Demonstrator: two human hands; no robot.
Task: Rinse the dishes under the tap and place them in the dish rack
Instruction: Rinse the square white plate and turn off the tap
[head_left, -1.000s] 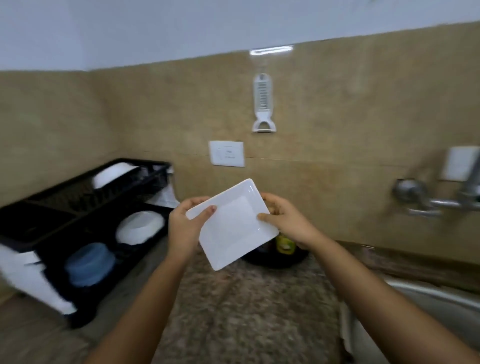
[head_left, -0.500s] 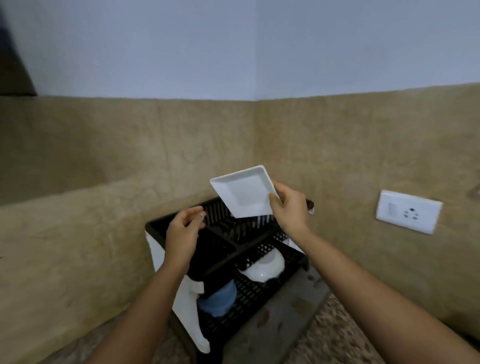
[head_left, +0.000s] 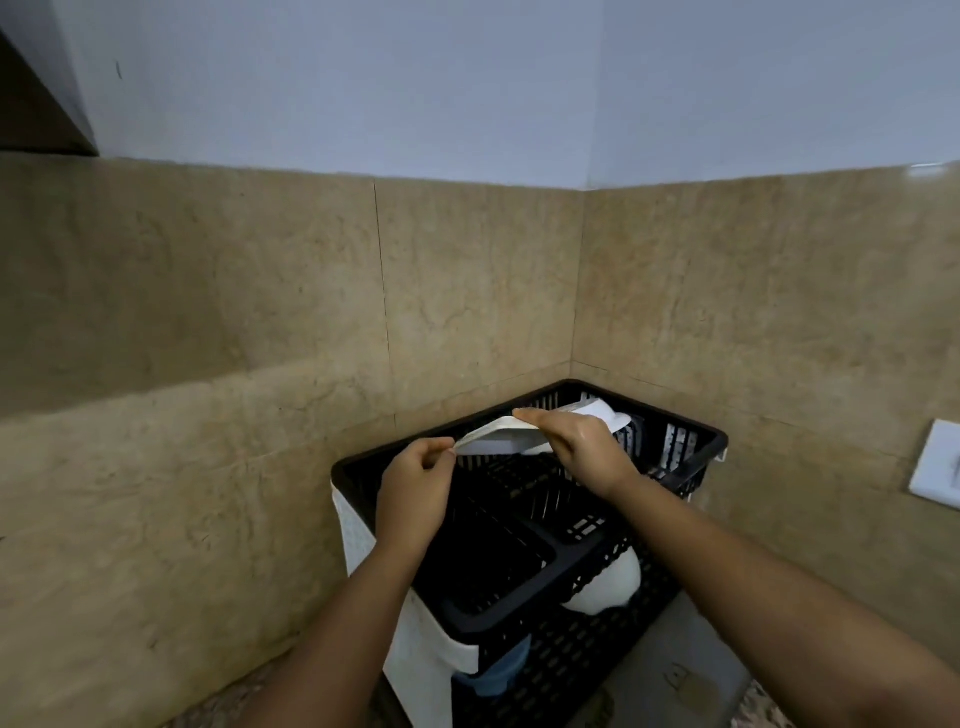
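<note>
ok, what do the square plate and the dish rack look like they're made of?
Square plate: white and smooth with a thin, crisp rim. It is probably glazed ceramic, but melamine can't be ruled out from the look alone.
Dish rack: black with a matte finish, slotted lattice walls and a thick rounded rim. It looks like moulded plastic, with white side panels of similar make.

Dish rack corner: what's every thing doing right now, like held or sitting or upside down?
White plate, tilted, held over the rack's top tier by both hands.
Left hand, pinches the plate's left corner.
Right hand, grips the plate's upper edge.
Dish rack, standing in the wall corner, dishes on its lower tier.
White bowl, upside down on lower tier.
Blue cup, lower tier, mostly hidden.
</note>
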